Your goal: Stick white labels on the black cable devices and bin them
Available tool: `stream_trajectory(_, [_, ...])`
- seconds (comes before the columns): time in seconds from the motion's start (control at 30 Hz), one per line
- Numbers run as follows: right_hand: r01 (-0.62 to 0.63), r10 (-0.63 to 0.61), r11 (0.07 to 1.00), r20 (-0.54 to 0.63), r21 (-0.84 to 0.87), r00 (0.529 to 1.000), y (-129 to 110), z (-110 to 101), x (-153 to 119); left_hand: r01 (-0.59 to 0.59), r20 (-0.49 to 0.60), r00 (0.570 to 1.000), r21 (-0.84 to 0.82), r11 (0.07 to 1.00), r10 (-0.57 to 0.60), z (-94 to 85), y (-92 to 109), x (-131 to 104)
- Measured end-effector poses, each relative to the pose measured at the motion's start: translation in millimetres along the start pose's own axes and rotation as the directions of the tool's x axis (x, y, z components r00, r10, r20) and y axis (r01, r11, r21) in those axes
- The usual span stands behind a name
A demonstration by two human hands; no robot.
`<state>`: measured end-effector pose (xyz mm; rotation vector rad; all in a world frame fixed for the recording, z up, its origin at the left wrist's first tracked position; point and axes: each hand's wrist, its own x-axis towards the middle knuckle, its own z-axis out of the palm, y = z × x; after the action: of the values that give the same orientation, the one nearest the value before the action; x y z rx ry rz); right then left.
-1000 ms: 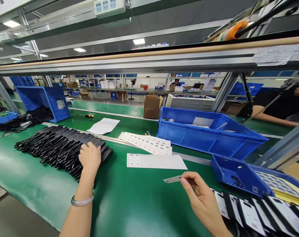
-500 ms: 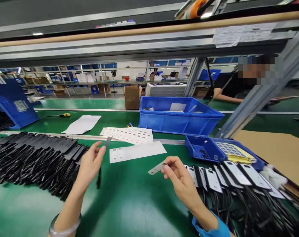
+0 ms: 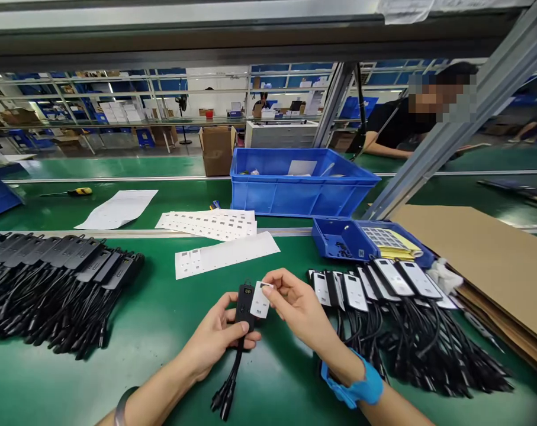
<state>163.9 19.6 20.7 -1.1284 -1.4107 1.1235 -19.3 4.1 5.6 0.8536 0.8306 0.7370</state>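
My left hand (image 3: 221, 331) is wrapped round a black cabled device (image 3: 244, 310), upright, with a small display at its top and its cables hanging down. In my right hand (image 3: 295, 302) a white label (image 3: 260, 300) is pinched by its upper right corner, beside the device's right edge; whether the two touch I cannot tell. Behind the hands lies a white label sheet (image 3: 226, 254), with more printed sheets (image 3: 208, 223) beyond. Black devices (image 3: 84, 260) are piled at the left. Devices with white faces (image 3: 392, 277) lie in a row at the right.
A large blue bin (image 3: 299, 192) stands at the back, with a small blue tray (image 3: 341, 236) to its right. Cardboard (image 3: 481, 254) lies at the right. A screwdriver (image 3: 79, 192) and paper (image 3: 117, 209) are at the back left. A person sits across the bench, behind a metal post.
My left hand has moved right, bringing a device from beside the left pile to the middle. My right hand has moved slightly left with the label, now upright by the device. The view has shifted.
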Motion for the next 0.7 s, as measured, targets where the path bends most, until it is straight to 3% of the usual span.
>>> stream_trajectory(0.17, [-0.022,0.021,0.999,0.016,0.031,1.000,0.6,1.4,-1.4,0.027,0.095,0.995,-0.046,0.999,-0.022,2.8,-1.6,-0.4])
stream_trajectory(0.37, [-0.057,0.052,0.986,0.038,0.155,0.998,-9.1,-0.7,-2.5,0.042,0.121,0.992,-0.055,0.998,-0.036,2.2,-3.1,-0.1])
stream_trajectory(0.7, [-0.080,0.077,0.996,0.058,0.042,0.995,1.4,4.4,-5.3,0.040,0.175,0.984,-0.047,0.998,-0.031,4.9,1.2,-3.5])
